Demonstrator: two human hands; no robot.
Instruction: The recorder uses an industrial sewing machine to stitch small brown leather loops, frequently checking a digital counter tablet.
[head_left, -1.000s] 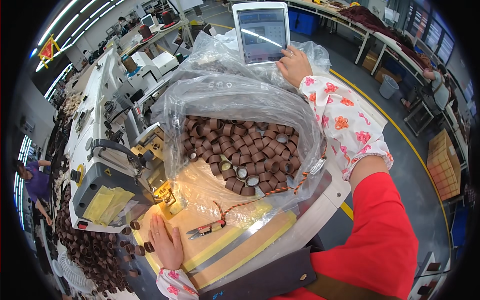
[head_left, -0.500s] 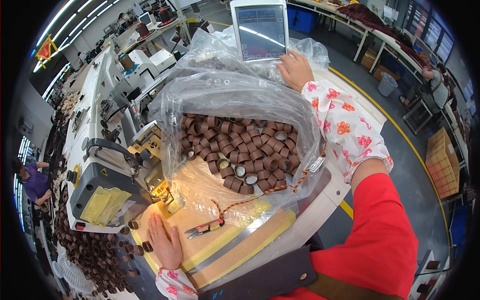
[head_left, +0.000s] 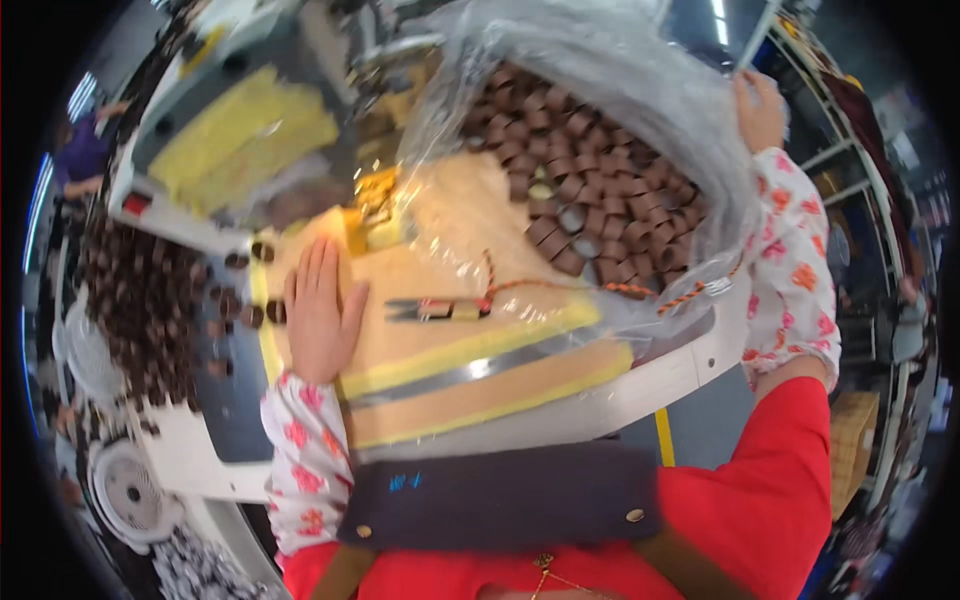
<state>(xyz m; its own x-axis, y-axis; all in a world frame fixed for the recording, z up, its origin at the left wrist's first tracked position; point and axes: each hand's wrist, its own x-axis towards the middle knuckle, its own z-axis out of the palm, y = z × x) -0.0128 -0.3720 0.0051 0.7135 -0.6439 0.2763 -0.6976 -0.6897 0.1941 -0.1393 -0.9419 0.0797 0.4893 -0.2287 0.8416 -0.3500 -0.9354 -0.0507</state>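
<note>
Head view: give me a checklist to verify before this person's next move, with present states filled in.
1. Left hand well clear of the machine's shiny gold metal part: not ok, fingertips lie close beside it.
2. Left hand off the red-handled, silver-bladed snips: ok, they lie apart on the flat tan panel.
3. Orange-and-black twisted cord clear of the left hand: ok.
4. Right hand touching the glossy grey screen: cannot tell, blurred.
5. Brown rings all inside the clear plastic bag: not ok, others lie left of the left hand.

Blurred white fan (head_left: 133, 494), probably, lower left; tan box (head_left: 853, 448), far right; person in purple (head_left: 82, 155), upper left.
</note>
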